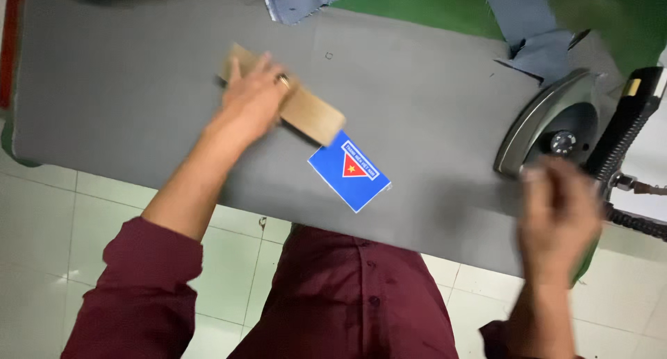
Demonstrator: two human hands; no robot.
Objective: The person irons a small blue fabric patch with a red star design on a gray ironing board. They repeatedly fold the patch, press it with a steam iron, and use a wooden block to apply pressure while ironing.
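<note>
I look down on a grey padded counter (139, 109) that fills most of the view, its near edge running from nine o'clock down toward four o'clock. Below that edge I see pale floor tiles (48, 213); beyond the far edge, at twelve o'clock, the floor is green (431, 4).

My left hand (253, 98) lies flat on a tan wooden block (313, 114) at about eleven o'clock, fingers (260, 67) together and pressed down on its top rather than wrapped around it. The block sits slantwise on the counter, one end showing above the hand, the other pointing to centre.

Just beside that lower end, touching or nearly so, a blue patch (349, 171) with a red triangle lies flat near the middle of the counter.

My right hand (559, 209) is blurred at four o'clock, just beside a grey iron (549, 119) resting at three o'clock; whether its fingers are apart or curled I cannot tell. Grey cloth pieces (535, 32) hang over the far edge at one o'clock.
</note>
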